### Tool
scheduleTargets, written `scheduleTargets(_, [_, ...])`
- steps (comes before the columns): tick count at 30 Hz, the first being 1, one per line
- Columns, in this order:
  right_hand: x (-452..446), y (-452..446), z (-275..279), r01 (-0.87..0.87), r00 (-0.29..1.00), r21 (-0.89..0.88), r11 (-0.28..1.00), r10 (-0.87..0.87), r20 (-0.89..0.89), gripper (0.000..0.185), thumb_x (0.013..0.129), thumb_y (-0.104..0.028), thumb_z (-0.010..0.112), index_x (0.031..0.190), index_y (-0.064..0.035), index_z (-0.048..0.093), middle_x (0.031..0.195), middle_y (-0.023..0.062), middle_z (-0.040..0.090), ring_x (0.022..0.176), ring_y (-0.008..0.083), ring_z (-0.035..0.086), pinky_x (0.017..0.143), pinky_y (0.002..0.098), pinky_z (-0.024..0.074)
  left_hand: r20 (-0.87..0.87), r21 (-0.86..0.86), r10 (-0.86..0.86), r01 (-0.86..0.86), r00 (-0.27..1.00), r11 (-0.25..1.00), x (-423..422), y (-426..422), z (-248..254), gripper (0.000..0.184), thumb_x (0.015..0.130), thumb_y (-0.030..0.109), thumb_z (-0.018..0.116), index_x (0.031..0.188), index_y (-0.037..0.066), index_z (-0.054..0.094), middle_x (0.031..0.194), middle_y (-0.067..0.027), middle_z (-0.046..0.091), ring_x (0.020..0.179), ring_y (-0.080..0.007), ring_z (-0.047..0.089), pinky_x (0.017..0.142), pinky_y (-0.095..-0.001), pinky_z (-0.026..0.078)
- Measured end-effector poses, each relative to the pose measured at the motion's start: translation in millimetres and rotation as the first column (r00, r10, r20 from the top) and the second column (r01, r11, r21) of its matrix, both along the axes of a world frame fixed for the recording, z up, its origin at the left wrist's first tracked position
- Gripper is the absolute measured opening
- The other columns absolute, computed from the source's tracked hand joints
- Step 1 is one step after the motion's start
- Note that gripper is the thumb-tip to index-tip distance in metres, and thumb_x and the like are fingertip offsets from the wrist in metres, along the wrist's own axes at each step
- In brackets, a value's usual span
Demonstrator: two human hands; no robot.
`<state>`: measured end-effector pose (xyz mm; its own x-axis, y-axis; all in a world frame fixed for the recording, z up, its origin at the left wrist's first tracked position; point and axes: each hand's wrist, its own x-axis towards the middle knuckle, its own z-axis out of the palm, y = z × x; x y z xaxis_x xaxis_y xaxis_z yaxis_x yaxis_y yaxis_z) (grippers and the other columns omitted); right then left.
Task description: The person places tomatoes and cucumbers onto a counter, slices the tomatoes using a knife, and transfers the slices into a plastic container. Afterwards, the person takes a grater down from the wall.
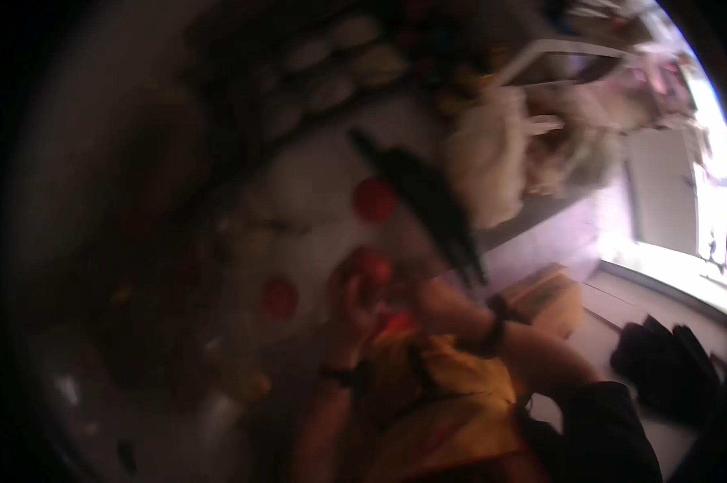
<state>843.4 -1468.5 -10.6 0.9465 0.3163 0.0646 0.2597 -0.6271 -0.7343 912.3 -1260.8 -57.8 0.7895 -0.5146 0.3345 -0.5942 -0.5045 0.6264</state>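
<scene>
My left hand (349,310) is curled round a red ball-like thing (370,267), whose exact kind is too blurred to name. My right hand (421,291) is close by on the right, its fingers smeared by motion. Just below and between the hands shows another bright red patch (396,324). A red round thing (374,199) lies on the pale surface (323,189) beyond my hands, and a similar red disc-shaped thing (280,297) is to their left. Beside the farther one stretches a long dark object (420,193), blurred.
Yellow cloth (444,394) covers my front. Large pale bags (488,153) stand at the upper right, with a cardboard-coloured box (547,296) nearer. Dark cloth (667,366) lies on the light floor (609,299) at the right. The left side is dim and blurred.
</scene>
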Motion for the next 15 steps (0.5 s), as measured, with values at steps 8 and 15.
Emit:
scheduleTargets(8, [5.4,-8.5,18.6,0.004,0.950,-0.019,1.000,-0.010,-0.314,0.038,0.077,-0.002,0.061,0.115,-0.0061,0.062,0.093,0.0173,0.063,0.080,0.0383,0.064,0.067,0.0446,0.0516,-0.186,0.052,0.094,-0.086,0.978,0.995,-1.4,-9.2,13.2,0.044,0.082,0.012,0.077,0.120,0.003,0.057,0.125,-0.0219,0.053,0.111,-0.0425,0.053,0.094,-0.0496,0.046])
scheduleTargets(15, [26.6,-0.5,-6.4,-0.041,0.994,-0.001,0.999,0.041,-0.097,0.035,0.079,-0.003,0.058,0.114,-0.0028,0.061,0.091,0.0218,0.064,0.082,0.0410,0.063,0.067,0.0475,0.0513,-0.190,0.135,0.100,-0.075,0.977,0.988,-1.6,-3.9,4.7,0.042,0.086,0.019,0.076,0.120,0.003,0.056,0.125,-0.0201,0.053,0.113,-0.0416,0.052,0.095,-0.0483,0.045])
